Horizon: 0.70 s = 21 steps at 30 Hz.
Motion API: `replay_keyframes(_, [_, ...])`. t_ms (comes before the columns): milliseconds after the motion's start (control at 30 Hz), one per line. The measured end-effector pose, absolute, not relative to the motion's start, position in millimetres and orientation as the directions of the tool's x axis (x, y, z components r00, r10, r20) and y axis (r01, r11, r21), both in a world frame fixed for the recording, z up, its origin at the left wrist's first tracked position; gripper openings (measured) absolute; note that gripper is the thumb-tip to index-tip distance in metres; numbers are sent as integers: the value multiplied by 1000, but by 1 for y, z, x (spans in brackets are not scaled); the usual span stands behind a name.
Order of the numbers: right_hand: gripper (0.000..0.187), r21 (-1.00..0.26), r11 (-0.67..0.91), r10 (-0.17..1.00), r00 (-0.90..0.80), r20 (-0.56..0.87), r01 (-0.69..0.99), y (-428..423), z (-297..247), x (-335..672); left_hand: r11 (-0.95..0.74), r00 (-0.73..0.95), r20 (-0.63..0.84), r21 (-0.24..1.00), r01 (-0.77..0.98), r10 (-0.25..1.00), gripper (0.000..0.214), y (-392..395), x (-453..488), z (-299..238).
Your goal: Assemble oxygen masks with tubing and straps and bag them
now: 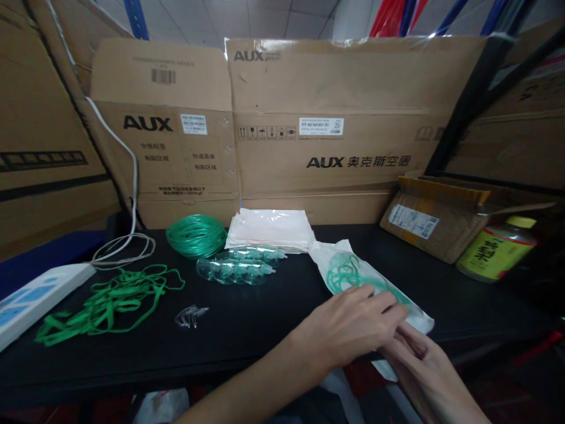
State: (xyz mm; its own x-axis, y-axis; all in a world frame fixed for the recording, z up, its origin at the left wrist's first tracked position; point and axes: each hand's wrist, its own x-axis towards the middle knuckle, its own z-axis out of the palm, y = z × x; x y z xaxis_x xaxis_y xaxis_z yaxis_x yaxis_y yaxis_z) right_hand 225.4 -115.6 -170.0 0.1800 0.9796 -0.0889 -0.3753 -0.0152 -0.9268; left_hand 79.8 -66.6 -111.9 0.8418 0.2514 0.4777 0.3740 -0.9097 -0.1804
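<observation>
A white-and-clear plastic bag (329, 259) with coiled green tubing (342, 272) inside lies slanted on the black shelf, right of centre. Over its near edge my left hand (359, 321) is closed, fingers curled onto the bag. My right hand (417, 359) meets it at the bag's lower right end, fingers bent and closed there; its fingertips are partly hidden. A small white flap (385, 370) shows just beneath the hands. Clear masks with green parts (238, 270) lie to the left, in front of a stack of white bags (270, 228).
A green tubing coil (196, 235), tangled green elastic straps (110, 300) and small clear pieces (191, 316) lie on the left. A white power strip (48, 297) is at far left. An opened carton (435, 218) and yellow-labelled bottle (497, 250) stand right. Cardboard (309, 88) walls the back.
</observation>
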Motion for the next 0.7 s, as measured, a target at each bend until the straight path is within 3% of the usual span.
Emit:
replay_keyframes(333, [34,-918,84,948,315,-47,-388,-113,-194,235,-900,855,479,-257,351,197,24,-76,87,-104])
replay_keyframes(533, [30,-914,63,953,295,-63,-400,-116,-192,234,-923,857,485,-225,313,173,23,-74,88,-108])
replay_keyframes(700, [41,-903,8,937,318,-143,-430,-122,-168,227,-926,843,491,-169,337,217,20,-72,82,-108])
